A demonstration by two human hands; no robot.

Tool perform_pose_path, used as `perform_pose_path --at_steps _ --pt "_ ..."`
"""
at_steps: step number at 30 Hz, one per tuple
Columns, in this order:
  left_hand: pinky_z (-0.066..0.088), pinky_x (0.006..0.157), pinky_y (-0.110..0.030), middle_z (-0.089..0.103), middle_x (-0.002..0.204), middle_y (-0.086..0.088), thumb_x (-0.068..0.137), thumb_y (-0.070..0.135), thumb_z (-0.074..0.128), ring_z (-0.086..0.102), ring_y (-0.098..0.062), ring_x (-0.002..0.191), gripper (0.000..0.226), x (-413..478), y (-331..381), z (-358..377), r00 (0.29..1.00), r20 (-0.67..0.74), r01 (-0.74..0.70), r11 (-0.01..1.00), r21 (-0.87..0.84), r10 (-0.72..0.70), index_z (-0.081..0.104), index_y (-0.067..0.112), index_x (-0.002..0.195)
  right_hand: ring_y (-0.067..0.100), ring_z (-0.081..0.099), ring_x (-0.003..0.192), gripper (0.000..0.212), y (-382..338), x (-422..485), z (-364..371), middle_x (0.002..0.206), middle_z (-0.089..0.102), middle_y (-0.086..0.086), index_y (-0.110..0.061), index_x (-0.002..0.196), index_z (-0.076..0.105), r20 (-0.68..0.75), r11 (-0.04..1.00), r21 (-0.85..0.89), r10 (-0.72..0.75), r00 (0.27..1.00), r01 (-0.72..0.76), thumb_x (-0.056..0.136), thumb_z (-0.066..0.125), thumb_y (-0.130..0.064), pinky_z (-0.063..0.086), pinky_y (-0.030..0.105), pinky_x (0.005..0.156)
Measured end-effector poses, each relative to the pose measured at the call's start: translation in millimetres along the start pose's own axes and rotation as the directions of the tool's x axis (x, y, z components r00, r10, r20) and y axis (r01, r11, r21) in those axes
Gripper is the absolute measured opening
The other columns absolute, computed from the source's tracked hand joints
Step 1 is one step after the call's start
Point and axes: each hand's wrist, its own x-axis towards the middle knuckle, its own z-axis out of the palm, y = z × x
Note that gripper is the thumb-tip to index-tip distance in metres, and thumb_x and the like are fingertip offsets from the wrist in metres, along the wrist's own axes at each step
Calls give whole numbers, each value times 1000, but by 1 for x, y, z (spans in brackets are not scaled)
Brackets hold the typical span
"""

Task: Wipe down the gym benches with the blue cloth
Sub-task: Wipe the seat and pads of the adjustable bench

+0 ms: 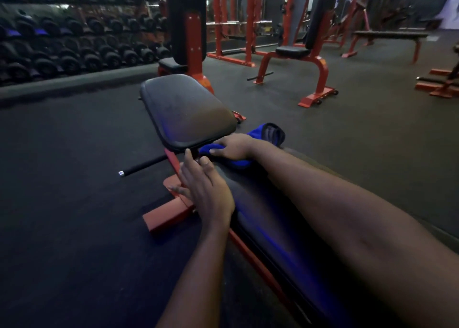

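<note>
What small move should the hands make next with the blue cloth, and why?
Probably slide the right hand with the blue cloth forward onto the seat pad. The cloth lies at the gap between that pad and the long pad, where the left hand rests; the seat pad is the nearest surface ahead.

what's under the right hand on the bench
The blue cloth, bunched under the right hand on the end of the long black pad; its loose end sticks out past the wrist. The pad surface beneath the cloth is covered and cannot be seen.
</note>
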Motion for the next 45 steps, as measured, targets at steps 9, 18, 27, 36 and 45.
perform_pose_path --at_steps 9,18,27,36,45 --pt "31 113 -51 61 128 -13 97 54 14 49 -27 122 73 3 -23 -87 994 75 -70 995 -76 76 57 5 129 19 22 148 50 -95 -81 31 155 40 -7 -26 144 49 -1 953 -244 -187 982 181 103 39 -52 20 71 112" --pt "21 110 -24 51 143 -15 109 34 23 38 -24 138 49 22 -19 -156 971 239 10 999 -45 1 52 6 138 26 56 114 28 -126 -164 39 112 63 3 -22 106 61 -486 999 19 36 873 -31 100 47 -45 48 46 89" --pt "36 93 -29 59 115 1 108 44 22 53 -17 114 43 111 -7 -171 960 222 -158 984 -81 172 60 23 110 35 60 101 31 -131 -55 -69 107 65 12 -17 102 61 -662 920 391 271 699 15 101 46 -44 47 43 82" --pt "38 104 -25 61 128 -7 108 39 28 54 -15 119 48 311 -49 -70 933 288 -222 975 -12 216 62 9 123 33 3 154 64 -125 120 0 169 6 -2 -48 153 20 -462 997 8 66 884 -71 94 25 -74 20 66 111" --pt "39 113 -36 65 130 -2 95 60 27 58 -11 123 66 463 -69 -7 875 483 86 978 -192 17 64 15 126 38 -5 154 59 -133 228 -39 169 1 -1 -49 153 20 -446 993 56 119 887 -105 97 30 -64 10 73 113"
